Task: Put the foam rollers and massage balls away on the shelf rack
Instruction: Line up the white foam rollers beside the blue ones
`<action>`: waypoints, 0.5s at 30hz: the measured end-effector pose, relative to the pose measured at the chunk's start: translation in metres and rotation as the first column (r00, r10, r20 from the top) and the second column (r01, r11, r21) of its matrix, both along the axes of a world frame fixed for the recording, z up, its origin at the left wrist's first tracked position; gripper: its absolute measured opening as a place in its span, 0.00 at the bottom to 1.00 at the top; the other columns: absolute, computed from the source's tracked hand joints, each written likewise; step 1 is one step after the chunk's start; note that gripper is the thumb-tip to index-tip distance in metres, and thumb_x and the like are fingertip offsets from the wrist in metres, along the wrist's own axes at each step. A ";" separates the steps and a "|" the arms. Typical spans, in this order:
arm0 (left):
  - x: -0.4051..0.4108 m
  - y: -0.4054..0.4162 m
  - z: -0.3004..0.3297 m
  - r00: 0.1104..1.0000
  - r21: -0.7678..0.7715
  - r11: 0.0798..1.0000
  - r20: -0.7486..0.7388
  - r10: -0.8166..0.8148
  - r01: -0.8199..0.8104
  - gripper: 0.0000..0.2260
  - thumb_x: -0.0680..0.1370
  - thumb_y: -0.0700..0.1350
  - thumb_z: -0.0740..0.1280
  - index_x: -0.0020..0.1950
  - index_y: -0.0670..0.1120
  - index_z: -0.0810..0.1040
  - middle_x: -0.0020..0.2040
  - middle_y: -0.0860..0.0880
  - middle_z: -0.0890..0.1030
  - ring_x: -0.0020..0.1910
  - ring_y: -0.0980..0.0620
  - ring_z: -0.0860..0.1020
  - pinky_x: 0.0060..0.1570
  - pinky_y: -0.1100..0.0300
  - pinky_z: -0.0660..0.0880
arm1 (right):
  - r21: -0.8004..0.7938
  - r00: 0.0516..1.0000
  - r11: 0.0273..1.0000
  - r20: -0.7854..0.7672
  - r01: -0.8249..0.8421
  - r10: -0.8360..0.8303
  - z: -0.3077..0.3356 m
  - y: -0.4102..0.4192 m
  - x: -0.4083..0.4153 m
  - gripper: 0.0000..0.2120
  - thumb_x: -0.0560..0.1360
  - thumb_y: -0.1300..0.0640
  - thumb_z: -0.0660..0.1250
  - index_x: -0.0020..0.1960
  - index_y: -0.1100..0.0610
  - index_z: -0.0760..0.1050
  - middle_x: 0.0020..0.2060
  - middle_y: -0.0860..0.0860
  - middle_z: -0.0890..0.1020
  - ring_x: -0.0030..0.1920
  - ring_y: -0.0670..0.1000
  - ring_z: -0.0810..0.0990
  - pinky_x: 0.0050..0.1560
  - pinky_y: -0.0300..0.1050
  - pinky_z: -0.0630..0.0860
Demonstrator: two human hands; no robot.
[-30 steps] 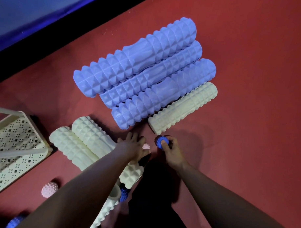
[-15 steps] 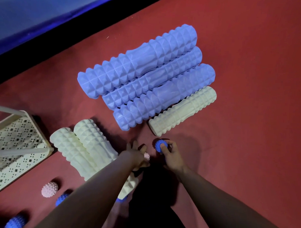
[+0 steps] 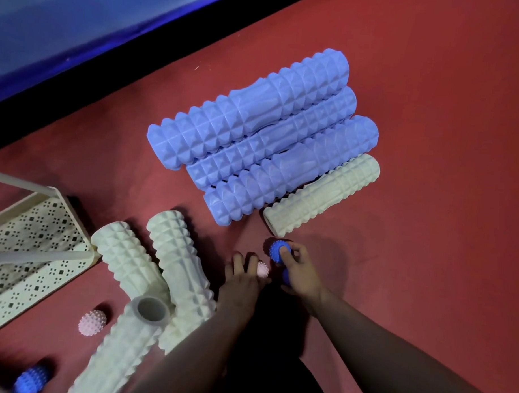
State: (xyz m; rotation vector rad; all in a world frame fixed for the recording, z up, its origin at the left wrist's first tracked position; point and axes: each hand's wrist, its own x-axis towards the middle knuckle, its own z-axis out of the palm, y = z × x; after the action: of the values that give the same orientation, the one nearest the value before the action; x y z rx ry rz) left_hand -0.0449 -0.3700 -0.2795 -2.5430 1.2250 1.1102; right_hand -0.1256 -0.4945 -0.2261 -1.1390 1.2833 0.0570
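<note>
My right hand (image 3: pixel 301 271) grips a spiky blue massage ball (image 3: pixel 277 250) on the red floor, and a second blue ball (image 3: pixel 285 276) peeks out under its palm. My left hand (image 3: pixel 240 279) closes over a small pink spiky ball (image 3: pixel 262 268) beside it. Three blue foam rollers (image 3: pixel 254 128) lie side by side ahead, with a cream roller (image 3: pixel 323 195) against them. Three more cream rollers (image 3: pixel 179 264) lie to the left. The cream perforated shelf rack (image 3: pixel 24 247) stands at far left.
A loose pink spiky ball (image 3: pixel 91 322) lies left of the cream rollers, and a blue one (image 3: pixel 31 380) sits at the bottom left corner. A dark strip and a blue mat (image 3: pixel 81 28) border the floor at the back. Open red floor spreads to the right.
The view has shifted, so the rollers sit lower and rightward in frame. A third cream roller's open end now shows at lower left. Both hands stay on the small balls.
</note>
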 end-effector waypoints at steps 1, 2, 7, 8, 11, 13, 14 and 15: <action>-0.003 0.000 0.001 0.998 0.027 0.998 0.021 -0.061 0.060 0.31 0.78 0.60 0.41 0.69 0.49 0.72 0.68 0.44 0.71 0.61 0.37 0.69 0.54 0.45 0.73 | 0.031 1.000 0.999 -0.006 0.012 -0.012 0.009 -0.001 0.002 0.10 0.83 0.48 0.62 0.62 0.50 0.70 0.49 0.48 0.79 0.42 0.46 0.76 0.42 0.44 0.75; -0.005 -0.001 0.009 0.994 0.016 0.995 0.052 -0.099 0.098 0.26 0.80 0.56 0.45 0.65 0.50 0.77 0.64 0.43 0.74 0.58 0.36 0.71 0.49 0.45 0.74 | 0.062 1.000 0.998 -0.002 0.013 -0.013 0.017 -0.003 0.004 0.10 0.83 0.48 0.61 0.62 0.50 0.70 0.48 0.47 0.79 0.42 0.47 0.75 0.42 0.46 0.75; 0.001 -0.001 0.028 0.915 -0.165 0.904 -0.163 0.370 -0.395 0.15 0.83 0.54 0.61 0.67 0.49 0.73 0.59 0.40 0.73 0.52 0.39 0.75 0.47 0.51 0.74 | 0.056 0.995 0.994 0.027 -0.097 0.096 0.061 -0.021 0.029 0.12 0.84 0.49 0.62 0.63 0.54 0.71 0.45 0.49 0.79 0.41 0.51 0.76 0.44 0.53 0.80; 0.008 -0.001 0.040 0.804 -0.158 0.797 -0.249 0.540 -0.583 0.19 0.83 0.58 0.59 0.68 0.47 0.72 0.60 0.42 0.72 0.55 0.41 0.74 0.51 0.53 0.71 | 0.039 0.989 0.989 0.039 -0.142 0.140 0.072 -0.026 0.039 0.12 0.83 0.49 0.63 0.64 0.54 0.71 0.45 0.51 0.79 0.42 0.54 0.76 0.46 0.55 0.79; 0.043 0.016 0.090 0.485 -0.211 0.439 -0.458 0.745 -0.874 0.15 0.81 0.60 0.64 0.55 0.48 0.74 0.53 0.45 0.79 0.55 0.45 0.77 0.49 0.56 0.71 | -0.044 0.919 0.920 0.050 -0.390 0.392 0.109 -0.037 0.074 0.13 0.83 0.50 0.64 0.65 0.51 0.71 0.46 0.51 0.77 0.42 0.53 0.77 0.49 0.57 0.81; 0.069 0.046 0.124 0.454 -0.277 0.362 -0.468 0.758 -0.890 0.14 0.80 0.61 0.64 0.50 0.50 0.74 0.44 0.51 0.81 0.49 0.47 0.79 0.45 0.57 0.70 | -0.176 0.809 0.798 0.012 -0.576 0.587 0.131 -0.034 0.102 0.15 0.83 0.52 0.64 0.67 0.55 0.71 0.47 0.50 0.77 0.39 0.48 0.76 0.47 0.45 0.80; 0.080 0.061 0.133 0.464 -0.290 0.366 -0.458 0.758 -0.884 0.16 0.79 0.63 0.64 0.51 0.50 0.74 0.43 0.53 0.81 0.48 0.48 0.80 0.46 0.57 0.70 | -0.221 0.759 0.739 -0.006 -0.636 0.651 0.138 -0.030 0.113 0.15 0.83 0.54 0.64 0.68 0.57 0.71 0.45 0.50 0.77 0.37 0.48 0.74 0.42 0.40 0.78; 0.093 0.080 0.142 0.466 -0.301 0.363 -0.444 0.765 -0.882 0.19 0.79 0.66 0.63 0.52 0.50 0.75 0.43 0.53 0.81 0.47 0.48 0.80 0.48 0.56 0.71 | -0.224 0.716 0.697 -0.007 -0.681 0.698 0.145 -0.021 0.126 0.15 0.83 0.54 0.63 0.68 0.57 0.70 0.44 0.50 0.76 0.36 0.48 0.73 0.39 0.39 0.77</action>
State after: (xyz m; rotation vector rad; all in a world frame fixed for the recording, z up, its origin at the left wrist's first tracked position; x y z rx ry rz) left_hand 0.0477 -0.2902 -0.1379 -3.7151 0.0320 1.3803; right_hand 0.0007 -0.5151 -0.0812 -1.7531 0.7285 0.4439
